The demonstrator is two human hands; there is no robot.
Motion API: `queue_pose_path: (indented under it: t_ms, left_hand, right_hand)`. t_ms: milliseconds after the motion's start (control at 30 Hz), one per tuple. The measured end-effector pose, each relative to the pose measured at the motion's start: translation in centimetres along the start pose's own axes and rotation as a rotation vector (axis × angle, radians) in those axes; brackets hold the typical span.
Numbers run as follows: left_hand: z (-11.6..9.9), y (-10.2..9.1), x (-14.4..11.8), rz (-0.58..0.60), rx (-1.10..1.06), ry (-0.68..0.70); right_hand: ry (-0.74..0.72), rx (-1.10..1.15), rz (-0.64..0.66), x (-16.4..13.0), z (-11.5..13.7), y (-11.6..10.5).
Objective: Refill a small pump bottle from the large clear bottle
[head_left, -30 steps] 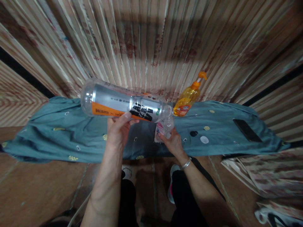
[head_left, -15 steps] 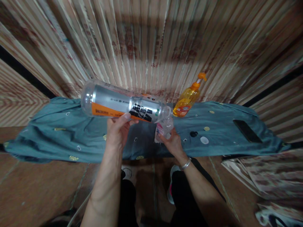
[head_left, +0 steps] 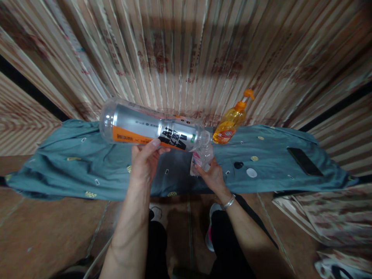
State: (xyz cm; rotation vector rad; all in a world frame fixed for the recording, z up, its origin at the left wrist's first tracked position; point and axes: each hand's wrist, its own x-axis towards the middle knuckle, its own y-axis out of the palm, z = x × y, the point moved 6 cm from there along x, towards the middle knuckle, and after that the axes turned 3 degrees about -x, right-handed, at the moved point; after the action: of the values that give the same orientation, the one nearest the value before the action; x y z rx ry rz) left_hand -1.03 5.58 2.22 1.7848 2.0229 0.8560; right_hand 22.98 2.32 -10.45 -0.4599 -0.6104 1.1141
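Note:
A large clear plastic bottle with a silver and orange label lies nearly sideways in the air, its neck to the right. My left hand grips it from below, thumb on the label. Under its mouth is a smaller clear bottle with a pink and white label, in the closed fingers of my right hand. The two mouths meet or nearly so; I cannot tell whether they touch. Behind them, to the right, stands an orange pump bottle of yellow liquid.
A green patterned cloth covers the narrow table. To the right lie a dark cap, a white round cap and a black phone. A pleated curtain hangs close behind.
Both hands and both bottles keep almost the same place. The view has shifted very slightly; nothing was taken hold of or let go.

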Motion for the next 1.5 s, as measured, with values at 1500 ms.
queue_pose_path:
  t_ms: [1500]
  left_hand:
    - [-0.3, 0.7, -0.2, -0.025, 0.089, 0.024]
  right_hand:
    - [-0.059, 0.018, -0.011, -0.2, 0.3, 0.0]
